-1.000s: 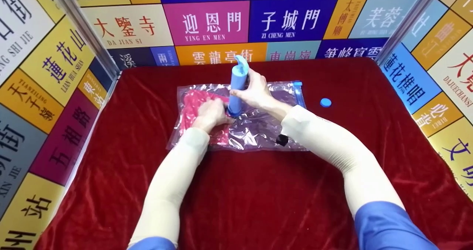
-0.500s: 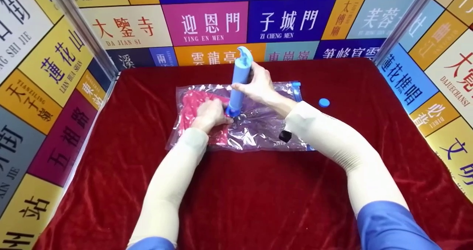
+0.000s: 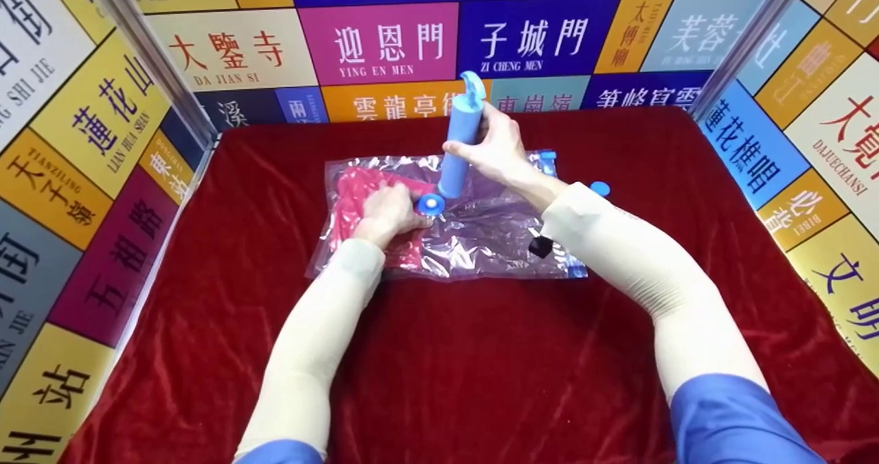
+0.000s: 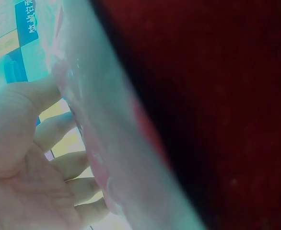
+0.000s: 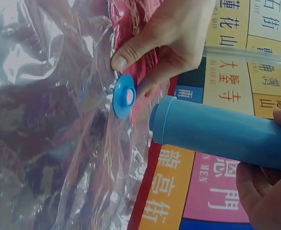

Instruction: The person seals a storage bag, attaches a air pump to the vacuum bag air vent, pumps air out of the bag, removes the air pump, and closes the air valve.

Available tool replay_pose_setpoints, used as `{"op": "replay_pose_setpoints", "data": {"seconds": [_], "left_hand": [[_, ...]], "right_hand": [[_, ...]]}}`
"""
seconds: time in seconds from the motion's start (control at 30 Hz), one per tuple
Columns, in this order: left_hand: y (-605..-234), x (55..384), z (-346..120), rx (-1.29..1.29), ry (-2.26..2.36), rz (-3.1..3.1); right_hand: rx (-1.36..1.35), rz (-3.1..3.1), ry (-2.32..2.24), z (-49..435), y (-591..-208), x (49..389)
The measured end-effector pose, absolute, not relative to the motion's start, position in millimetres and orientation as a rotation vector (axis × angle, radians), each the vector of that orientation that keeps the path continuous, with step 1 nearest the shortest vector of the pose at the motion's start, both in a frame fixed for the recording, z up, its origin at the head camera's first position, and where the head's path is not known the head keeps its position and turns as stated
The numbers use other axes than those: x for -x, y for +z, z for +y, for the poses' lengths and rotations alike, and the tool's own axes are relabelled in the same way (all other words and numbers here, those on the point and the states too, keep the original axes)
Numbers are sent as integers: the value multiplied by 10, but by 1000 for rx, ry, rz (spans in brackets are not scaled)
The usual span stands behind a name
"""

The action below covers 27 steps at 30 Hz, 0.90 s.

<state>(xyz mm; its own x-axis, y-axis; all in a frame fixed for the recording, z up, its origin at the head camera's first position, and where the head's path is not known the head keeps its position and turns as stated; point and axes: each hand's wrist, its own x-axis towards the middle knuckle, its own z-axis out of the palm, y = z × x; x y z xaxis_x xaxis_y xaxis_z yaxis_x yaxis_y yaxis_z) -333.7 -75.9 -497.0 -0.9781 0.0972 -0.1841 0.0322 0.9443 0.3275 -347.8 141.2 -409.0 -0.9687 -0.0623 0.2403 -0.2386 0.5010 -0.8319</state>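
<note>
A clear plastic vacuum bag [image 3: 481, 244] lies flat with bright pink cloth [image 3: 351, 193] in its left part. My left hand [image 3: 390, 210] rests on the bag over the cloth, thumb and fingers spread beside the round blue valve [image 3: 430, 204]. In the left wrist view the fingers [image 4: 71, 165] touch the plastic. With my right hand [image 3: 500, 149] I grip a blue hand pump [image 3: 463, 134] by its barrel, tilted, its hooked handle end up. The right wrist view shows the pump's lower end [image 5: 163, 120] apart from the valve, whose pale centre is uncovered.
To the right of the bag lies a round blue cap [image 3: 599, 189], partly behind the right sleeve. A blue zip strip [image 3: 577, 270] runs along the bag's right edge. A small black patch [image 3: 540, 246] shows near it. Dark red velvet covers the table [image 3: 508, 368]; sign-printed panels [image 3: 384, 42] enclose it.
The pump has come up off the valve and moved right and upward with my right hand. The valve shows in full now. My left hand has hardly moved.
</note>
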Motion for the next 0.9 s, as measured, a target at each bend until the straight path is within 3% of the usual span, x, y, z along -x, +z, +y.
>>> {"op": "replay_pose_setpoints", "data": {"seconds": [0.9], "left_hand": [[-5012, 3322, -741, -99, 469, 2960]], "right_hand": [[-59, -2518, 1443, 2178, -3962, 3499]]}}
